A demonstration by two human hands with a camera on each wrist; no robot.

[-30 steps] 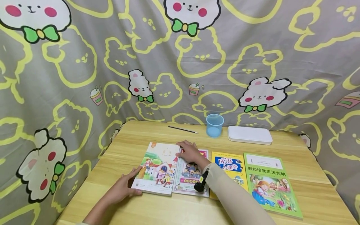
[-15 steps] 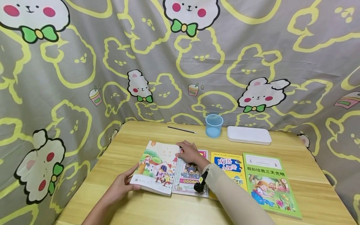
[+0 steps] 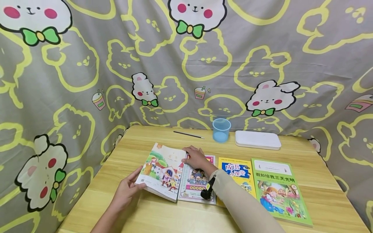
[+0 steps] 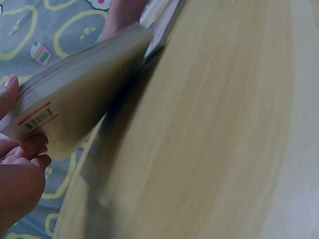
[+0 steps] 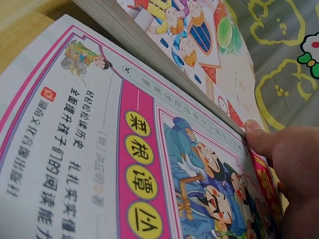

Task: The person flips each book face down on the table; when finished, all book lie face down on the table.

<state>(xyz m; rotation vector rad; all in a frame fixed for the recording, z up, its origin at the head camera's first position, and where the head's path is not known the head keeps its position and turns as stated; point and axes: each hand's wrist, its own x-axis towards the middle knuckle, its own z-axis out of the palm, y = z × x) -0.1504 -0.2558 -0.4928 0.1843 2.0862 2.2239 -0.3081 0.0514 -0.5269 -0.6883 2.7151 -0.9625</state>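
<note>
- Gripping the storybook [image 3: 163,171] by its left edge, the left hand [image 3: 129,188] has its thumb on the cover and its other fingers clamped beneath.
- The storybook is tilted above the table [image 3: 163,220], left side raised, right side low along the pink-bordered book [image 3: 196,187]. The step in hand looks like raising it from one side.
- Next along the same row lie the yellow book [image 3: 233,170] and the green book [image 3: 281,194], both flat.
- At the row's far edge, the right hand [image 3: 198,158] has its thumb against the storybook's upper right corner; whether its fingers pinch anything cannot be told.
- The next move seems to call for a sure hold at that corner, so the storybook comes up without dragging its neighbour.
- Farther back are a pencil [image 3: 188,134], an upright blue cup [image 3: 221,131] and a white case [image 3: 257,139].
</note>
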